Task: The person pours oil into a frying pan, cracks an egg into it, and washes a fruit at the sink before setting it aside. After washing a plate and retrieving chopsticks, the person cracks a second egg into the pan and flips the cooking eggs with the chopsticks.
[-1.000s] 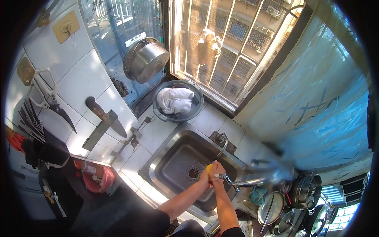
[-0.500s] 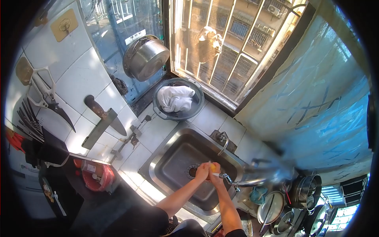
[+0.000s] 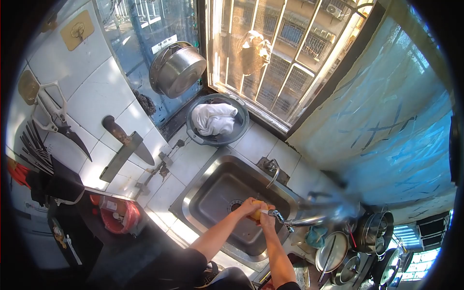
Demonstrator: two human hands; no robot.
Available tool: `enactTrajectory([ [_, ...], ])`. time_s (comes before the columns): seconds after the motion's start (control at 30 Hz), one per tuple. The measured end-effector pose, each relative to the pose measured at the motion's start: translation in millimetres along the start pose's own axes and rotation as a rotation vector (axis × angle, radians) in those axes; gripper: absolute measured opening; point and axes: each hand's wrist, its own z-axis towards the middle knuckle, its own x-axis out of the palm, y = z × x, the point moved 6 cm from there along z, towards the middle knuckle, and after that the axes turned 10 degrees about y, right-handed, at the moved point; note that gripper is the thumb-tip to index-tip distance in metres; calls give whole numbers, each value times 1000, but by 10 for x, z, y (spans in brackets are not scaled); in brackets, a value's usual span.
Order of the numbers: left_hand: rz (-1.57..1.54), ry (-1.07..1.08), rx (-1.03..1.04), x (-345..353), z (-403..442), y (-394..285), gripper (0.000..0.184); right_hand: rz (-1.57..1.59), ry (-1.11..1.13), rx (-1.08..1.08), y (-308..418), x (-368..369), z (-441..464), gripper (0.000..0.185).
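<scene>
- So the yellow thing (image 3: 259,205) is up in the air over the sink, between the person's two hands. It's small and mostly covered, so I can't say what it is.
- Left hand (image 3: 248,206) is on one side of it, fingers curled in and closed around it, not spread.
- Right hand (image 3: 267,220) is right up against the other side. Its fingers are bunched near the yellow thing, but they're partly hidden, so I can't tell if they're really gripping or just touching.
- Chrome faucet (image 3: 304,222) comes in from the right, its tip just beside the right hand. There's a whitish streak at the tip, can't tell if that's running water.
- All that's over the steel sink (image 3: 192,193), with the drain (image 3: 235,205) just left of the hands.
- Small bent tap (image 3: 273,175) by the sink's far right edge.
- Behind the sink, a grey basin (image 3: 205,142) with a white cloth (image 3: 213,120) in it.
- Metal pot (image 3: 182,71) up against the window glass past that.
- Left wall has a dark-handled knife (image 3: 121,133) and scissors (image 3: 55,108), with a red bag (image 3: 118,225) lower down.
- Right side: a bunch of pans (image 3: 332,247) below a plastic sheet (image 3: 386,121).
</scene>
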Motion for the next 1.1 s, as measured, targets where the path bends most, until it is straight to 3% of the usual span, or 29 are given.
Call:
enactTrajectory([
  [0.03,0,-1,3,-30,-73,-35,47,-1,1,-3,-67,-46,128,47],
  [0.1,66,309,68,125,-177,-66,50,101,226,14,-482,-92,655,47],
  [0.13,71,310,66,139,-173,-27,50,-15,199,-128,-663,-164,933,47],
  [0.17,55,301,138,160,-148,-7,48,-12,197,-131,-586,-169,920,47],
  [0.23,38,291,209,207,-76,51,45,-328,7,-53,-449,-257,847,45],
  [0.3,124,-17,347,121,44,36,34,-154,4,-116,-407,-157,665,46],
  [0.37,154,-119,420,81,322,130,30,19,0,-175,-314,13,422,47],
  [0.43,180,-218,487,63,333,124,28,238,-153,-147,-255,73,171,50],
  [0.47,197,-312,304,13,272,96,28,-205,-193,-269,-151,63,148,51],
  [0.5,216,-404,121,-45,223,113,28,-205,-194,-269,-173,88,141,51],
  [0.53,214,-404,121,-18,278,215,28,-181,-287,-300,-185,80,93,51],
  [0.6,65,-449,462,9,353,342,27,-151,-373,-340,-187,58,125,51],
  [0.63,68,-454,458,63,359,386,27,15,-313,-303,-287,35,234,52],
  [0.7,254,-680,697,143,207,296,28,184,-251,-259,-446,80,377,52],
  [0.77,213,-650,667,151,37,108,28,345,-305,-348,-468,55,399,52],
  [0.8,212,-530,559,159,13,19,28,341,-306,-347,-471,37,370,52],
  [0.87,209,-407,454,97,91,-106,28,175,-264,-187,-342,62,211,51],
  [0.93,-9,-191,94,88,305,22,29,95,-329,-310,-328,95,138,49],
  [1.0,42,-166,194,132,222,-53,30,12,-388,-435,-243,39,107,48],
  [1.07,107,-146,280,121,173,-32,31,189,-182,-173,-176,46,93,35],
  [1.1,218,-174,491,119,176,-54,32,192,-182,-173,-85,-13,40,35],
])
